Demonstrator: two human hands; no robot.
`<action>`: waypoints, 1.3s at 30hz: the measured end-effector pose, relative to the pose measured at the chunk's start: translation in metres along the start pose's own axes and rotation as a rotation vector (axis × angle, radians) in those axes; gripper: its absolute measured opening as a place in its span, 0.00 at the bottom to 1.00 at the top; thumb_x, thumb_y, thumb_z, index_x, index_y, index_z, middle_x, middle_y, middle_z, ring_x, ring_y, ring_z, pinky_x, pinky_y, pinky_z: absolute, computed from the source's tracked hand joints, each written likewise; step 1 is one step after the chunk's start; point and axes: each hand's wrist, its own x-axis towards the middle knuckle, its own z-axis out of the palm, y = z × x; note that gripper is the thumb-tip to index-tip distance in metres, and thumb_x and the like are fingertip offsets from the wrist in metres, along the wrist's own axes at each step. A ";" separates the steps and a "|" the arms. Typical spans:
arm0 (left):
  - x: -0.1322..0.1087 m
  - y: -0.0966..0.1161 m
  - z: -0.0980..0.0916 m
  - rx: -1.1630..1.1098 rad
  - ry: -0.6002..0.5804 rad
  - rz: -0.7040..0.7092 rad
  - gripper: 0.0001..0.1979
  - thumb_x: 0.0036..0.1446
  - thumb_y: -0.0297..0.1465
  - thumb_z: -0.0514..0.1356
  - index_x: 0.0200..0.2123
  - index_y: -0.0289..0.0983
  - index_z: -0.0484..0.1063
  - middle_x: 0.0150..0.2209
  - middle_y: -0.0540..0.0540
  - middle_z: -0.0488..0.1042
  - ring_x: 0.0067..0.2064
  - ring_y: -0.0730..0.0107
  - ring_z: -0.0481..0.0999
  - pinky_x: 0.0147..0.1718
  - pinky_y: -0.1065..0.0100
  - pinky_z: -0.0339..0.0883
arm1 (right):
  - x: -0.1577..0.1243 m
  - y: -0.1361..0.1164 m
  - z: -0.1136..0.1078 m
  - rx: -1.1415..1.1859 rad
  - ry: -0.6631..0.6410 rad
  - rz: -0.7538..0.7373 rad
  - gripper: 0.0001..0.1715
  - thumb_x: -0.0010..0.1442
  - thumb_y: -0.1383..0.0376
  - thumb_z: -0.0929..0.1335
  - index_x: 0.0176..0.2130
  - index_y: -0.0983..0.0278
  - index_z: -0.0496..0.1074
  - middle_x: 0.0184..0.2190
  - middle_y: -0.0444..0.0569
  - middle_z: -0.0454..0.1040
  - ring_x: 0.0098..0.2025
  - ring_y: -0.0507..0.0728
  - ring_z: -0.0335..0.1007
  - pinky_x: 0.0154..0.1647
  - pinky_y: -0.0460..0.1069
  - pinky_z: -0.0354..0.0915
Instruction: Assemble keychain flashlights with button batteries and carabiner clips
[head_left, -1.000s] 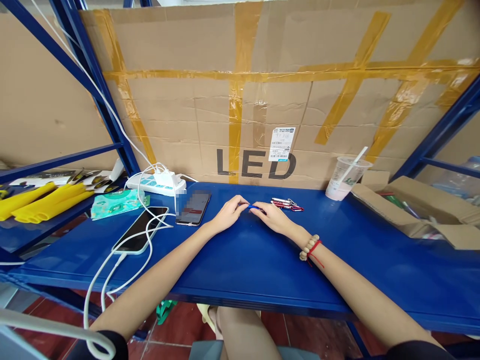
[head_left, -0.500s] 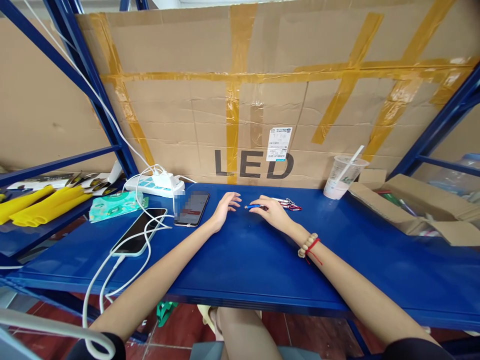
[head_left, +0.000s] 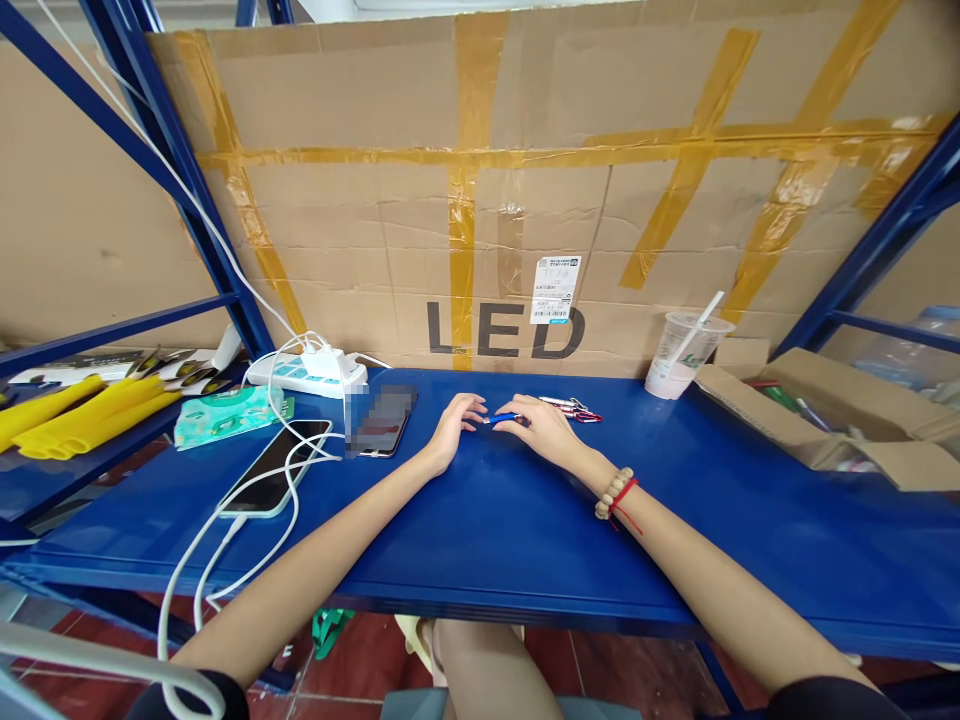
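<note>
Between finger and thumb, my right hand (head_left: 541,425) holds a slim blue pen-like object (head_left: 507,417) with a metallic tip pointing left. My left hand (head_left: 454,428) rests on its edge on the blue shelf top (head_left: 525,540). Its fingers are loosely curved and apart, with nothing in them, and the fingertips are close to the metallic tip. Just behind my right hand lie several slim silver and red items (head_left: 574,409), partly hidden by it. Left of my left hand is a dark phone (head_left: 391,420), partly blurred out.
A second phone (head_left: 279,470) with white cables lies on the left, near a power strip (head_left: 307,374) and a green tissue pack (head_left: 229,415). A plastic cup (head_left: 682,360) with a straw and an open cardboard box (head_left: 817,410) stand right. A large taped carton (head_left: 360,240) forms the back.
My left hand has moved slightly toward the blue object, its fingers curling a little more. The blue object's tip has turned and now points more toward the left hand.
</note>
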 end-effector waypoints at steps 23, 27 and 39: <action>-0.002 0.009 0.002 -0.016 0.068 -0.013 0.11 0.53 0.35 0.48 0.32 0.36 0.67 0.33 0.47 0.70 0.33 0.71 0.70 0.31 0.72 0.60 | -0.001 0.002 -0.001 -0.064 -0.003 -0.004 0.15 0.59 0.55 0.64 0.39 0.61 0.73 0.32 0.47 0.72 0.35 0.54 0.68 0.35 0.47 0.60; -0.003 0.009 0.002 -0.013 0.058 -0.021 0.12 0.53 0.36 0.49 0.32 0.36 0.67 0.33 0.47 0.70 0.34 0.70 0.70 0.31 0.72 0.60 | -0.001 0.002 -0.003 -0.042 0.015 0.005 0.16 0.59 0.55 0.63 0.40 0.61 0.74 0.32 0.46 0.71 0.35 0.53 0.68 0.35 0.46 0.61; -0.002 0.009 0.002 -0.006 0.081 -0.003 0.11 0.53 0.35 0.49 0.31 0.36 0.67 0.32 0.47 0.70 0.33 0.71 0.69 0.30 0.72 0.59 | 0.000 0.002 -0.004 -0.051 0.065 -0.016 0.18 0.60 0.54 0.61 0.39 0.62 0.73 0.31 0.47 0.71 0.33 0.53 0.67 0.34 0.46 0.60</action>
